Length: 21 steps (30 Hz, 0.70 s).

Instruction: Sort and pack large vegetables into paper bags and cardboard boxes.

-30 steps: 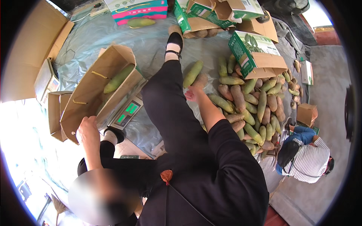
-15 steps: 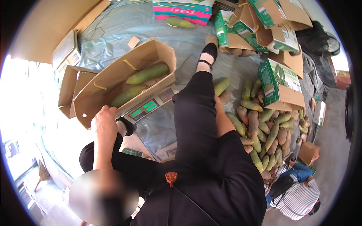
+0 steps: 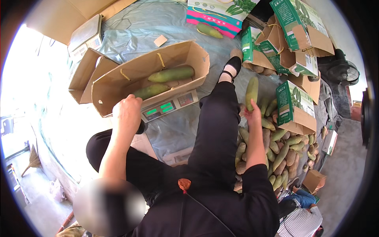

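My right hand (image 3: 253, 115) grips the lower end of a long green fruit (image 3: 252, 91) and holds it upright above the pile of green and brown fruits (image 3: 282, 152) beside my right leg. My left hand (image 3: 127, 113) is closed on the near wall of an open cardboard box (image 3: 118, 79). The box rests on a digital scale (image 3: 169, 106) with a lit green display. Two long green fruits (image 3: 171, 74) lie inside it, one of them (image 3: 152, 91) just beyond my left knuckles.
Green printed cartons (image 3: 294, 108) stand open behind and right of the pile. A pink and green carton (image 3: 221, 12) and a loose fruit (image 3: 209, 30) lie at the back. A second scale (image 3: 85, 35) sits far left, a fan (image 3: 341, 73) far right. Another person (image 3: 300, 221) crouches lower right.
My right hand has lifted a green fruit up from the pile. My left hand has moved onto the box's near wall. The view has swung toward the box.
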Tool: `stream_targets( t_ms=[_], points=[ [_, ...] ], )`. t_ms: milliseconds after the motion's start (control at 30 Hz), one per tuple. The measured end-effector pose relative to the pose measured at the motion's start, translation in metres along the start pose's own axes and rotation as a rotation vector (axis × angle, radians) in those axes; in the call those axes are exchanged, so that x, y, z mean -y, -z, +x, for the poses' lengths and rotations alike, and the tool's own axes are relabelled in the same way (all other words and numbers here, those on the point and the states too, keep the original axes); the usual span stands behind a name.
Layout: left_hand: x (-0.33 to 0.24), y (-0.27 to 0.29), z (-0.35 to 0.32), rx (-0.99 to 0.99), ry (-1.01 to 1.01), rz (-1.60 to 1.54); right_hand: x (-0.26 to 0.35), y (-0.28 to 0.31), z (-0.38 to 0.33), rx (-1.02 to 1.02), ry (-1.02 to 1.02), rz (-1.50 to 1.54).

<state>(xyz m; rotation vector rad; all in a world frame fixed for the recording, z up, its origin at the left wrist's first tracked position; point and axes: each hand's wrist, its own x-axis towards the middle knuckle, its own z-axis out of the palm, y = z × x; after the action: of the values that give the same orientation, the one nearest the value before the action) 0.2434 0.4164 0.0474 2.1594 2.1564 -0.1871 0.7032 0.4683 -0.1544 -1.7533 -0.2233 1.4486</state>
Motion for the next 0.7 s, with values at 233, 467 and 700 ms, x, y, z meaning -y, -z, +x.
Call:
stream_targets(
  t_ms=[233,467,700],
  points=[
    [0.0,0.001,0.003,0.016,-0.024,0.043,0.131,-0.059,-0.122,0.417,0.485,-0.472],
    [0.002,0.005,0.002,0.065,-0.018,0.095,0.164,-0.186,-0.181,0.882,0.537,-0.742],
    [0.003,0.001,0.003,0.088,-0.01,0.084,0.098,-0.317,-0.179,0.978,0.566,-1.195]
  ],
)
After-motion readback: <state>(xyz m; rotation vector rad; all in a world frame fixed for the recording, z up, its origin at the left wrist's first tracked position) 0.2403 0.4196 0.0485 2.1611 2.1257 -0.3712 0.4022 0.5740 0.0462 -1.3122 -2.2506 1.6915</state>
